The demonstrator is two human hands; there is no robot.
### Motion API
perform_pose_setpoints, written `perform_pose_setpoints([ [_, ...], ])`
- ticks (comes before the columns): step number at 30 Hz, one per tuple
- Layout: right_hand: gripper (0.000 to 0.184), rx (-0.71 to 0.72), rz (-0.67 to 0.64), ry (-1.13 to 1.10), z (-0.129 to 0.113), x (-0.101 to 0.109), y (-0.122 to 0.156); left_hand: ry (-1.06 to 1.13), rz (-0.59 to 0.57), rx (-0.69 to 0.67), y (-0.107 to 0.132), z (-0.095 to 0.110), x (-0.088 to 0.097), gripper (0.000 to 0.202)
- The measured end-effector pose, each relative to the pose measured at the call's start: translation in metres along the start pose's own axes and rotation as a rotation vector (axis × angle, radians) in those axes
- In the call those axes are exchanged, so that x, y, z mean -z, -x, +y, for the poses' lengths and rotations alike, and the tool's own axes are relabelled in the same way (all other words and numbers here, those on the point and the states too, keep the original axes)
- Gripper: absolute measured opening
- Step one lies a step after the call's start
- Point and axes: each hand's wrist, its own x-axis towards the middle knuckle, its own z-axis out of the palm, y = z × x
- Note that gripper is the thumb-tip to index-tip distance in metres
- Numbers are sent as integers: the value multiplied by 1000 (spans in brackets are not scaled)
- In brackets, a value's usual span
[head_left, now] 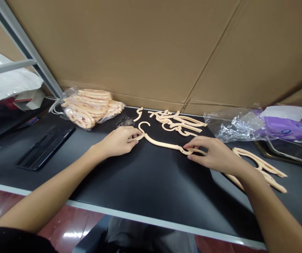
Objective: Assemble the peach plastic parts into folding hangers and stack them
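Observation:
A cream folding clothes hanger point(163, 143) lies unfolded on the black table, its hook pointing away from me. My left hand point(122, 140) pinches the hanger's left arm close to the hook's base. At the right end, my right hand point(210, 151) has its thumb and fingers closed on a cream piece with a curved hook, which meets the tip of the hanger's right arm. Whether the two are joined I cannot tell. A pile of cream hanger parts point(177, 123) lies behind the hands, with a loose S-shaped hook point(138, 114) to its left.
At the back left sits a clear bag point(90, 107) full of cream hanger parts. A black flat case point(47, 147) lies left. More hangers point(261, 165) lie right, before a purple packet point(285, 127) and crumpled plastic. Cardboard point(140, 52) walls the back; a metal frame point(32, 52) stands left.

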Motion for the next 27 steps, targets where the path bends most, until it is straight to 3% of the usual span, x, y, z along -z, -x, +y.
perform_pose_setpoints([
  [11,20,-100,-9,41,-2,-1,-1,-9,92,20,2,3,-12,15],
  [18,22,-143,-15,94,-3,-2,-2,-52,88,-20,4,13,-14,26],
  [23,24,-195,-29,132,2,2,-1,-76,205,80,-2,-5,5,34],
  [27,31,-158,-1,156,-1,4,0,-72,161,71,-5,-21,11,36],
])
